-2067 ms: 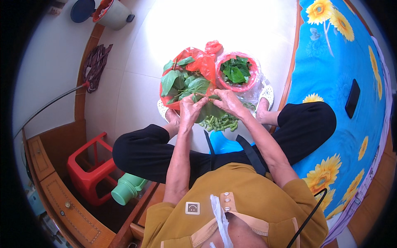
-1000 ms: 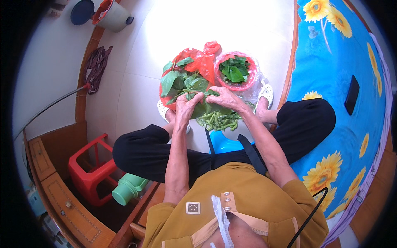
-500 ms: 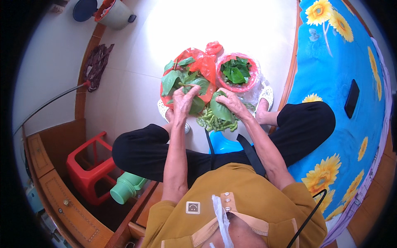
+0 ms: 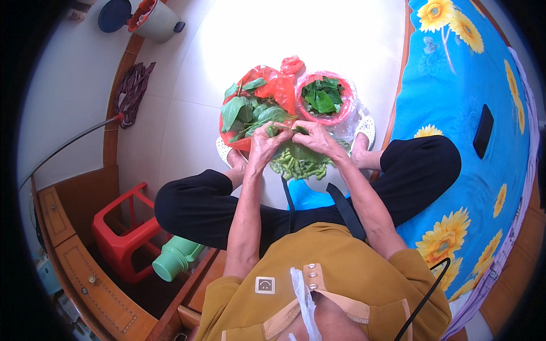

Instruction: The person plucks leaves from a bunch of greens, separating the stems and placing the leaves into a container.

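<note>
My left hand (image 4: pixel 265 143) and my right hand (image 4: pixel 316 138) meet in front of me, fingertips nearly touching. The right fingers pinch a broad green leaf (image 4: pixel 303 152) that hangs below them. Those of the left are closed on a leafy green stem, partly hidden by the hand. Just beyond, an orange-red plastic bag (image 4: pixel 278 90) holds large leaves on stems (image 4: pixel 234 112). To its right is a pink-red basket (image 4: pixel 335 120) lined with clear plastic, with dark green leaves (image 4: pixel 325 95) inside. Under my hands lies a heap of short green pieces (image 4: pixel 297 166).
My feet in white shoes (image 4: pixel 364 133) flank the greens. At left are a red stool (image 4: pixel 119 238), a green jug-like container (image 4: pixel 170 261) and a wooden drawer cabinet (image 4: pixel 96 284). A bin (image 4: pixel 158 24) stands far left. A black phone-like object (image 4: pixel 483 133) lies on blue flowered cloth (image 4: pixel 449 102).
My hands have come together, the left moving right and slightly nearer. The leaf in my right hand has turned and now hangs beneath the fingers.
</note>
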`<state>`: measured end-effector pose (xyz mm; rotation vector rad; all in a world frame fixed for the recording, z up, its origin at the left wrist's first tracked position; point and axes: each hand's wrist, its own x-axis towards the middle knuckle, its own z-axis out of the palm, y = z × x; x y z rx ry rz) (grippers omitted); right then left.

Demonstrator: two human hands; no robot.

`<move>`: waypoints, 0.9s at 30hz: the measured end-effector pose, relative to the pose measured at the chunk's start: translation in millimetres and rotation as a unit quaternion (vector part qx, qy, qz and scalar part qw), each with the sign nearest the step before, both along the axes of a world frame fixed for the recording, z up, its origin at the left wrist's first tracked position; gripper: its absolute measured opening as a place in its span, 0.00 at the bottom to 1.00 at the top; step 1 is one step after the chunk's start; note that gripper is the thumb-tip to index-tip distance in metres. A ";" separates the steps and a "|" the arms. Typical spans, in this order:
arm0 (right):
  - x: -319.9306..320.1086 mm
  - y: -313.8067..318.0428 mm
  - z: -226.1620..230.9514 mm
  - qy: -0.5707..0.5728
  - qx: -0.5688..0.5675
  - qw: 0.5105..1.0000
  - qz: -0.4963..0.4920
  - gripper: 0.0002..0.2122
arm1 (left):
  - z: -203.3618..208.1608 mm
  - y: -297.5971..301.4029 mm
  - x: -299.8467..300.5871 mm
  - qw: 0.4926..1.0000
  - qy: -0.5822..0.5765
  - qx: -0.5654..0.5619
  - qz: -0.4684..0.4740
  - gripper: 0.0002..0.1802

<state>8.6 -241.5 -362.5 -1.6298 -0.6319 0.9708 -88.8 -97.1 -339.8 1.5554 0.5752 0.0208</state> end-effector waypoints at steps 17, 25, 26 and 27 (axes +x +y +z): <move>-0.5 -8.8 2.3 0.106 -0.029 0.992 -0.064 0.12 | 5.0 -2.2 5.9 0.989 0.018 0.095 0.109 0.08; -11.5 14.0 3.4 0.186 0.013 0.981 -0.044 0.12 | -4.4 -8.1 4.5 0.995 -0.004 0.029 0.092 0.09; -11.6 15.4 -4.4 0.152 -0.002 0.987 -0.048 0.11 | -7.3 -8.3 4.8 0.993 -0.001 0.063 0.102 0.09; -10.6 18.1 -10.1 0.119 -0.017 0.992 -0.050 0.11 | -10.1 -8.3 4.4 0.989 0.003 0.097 0.115 0.09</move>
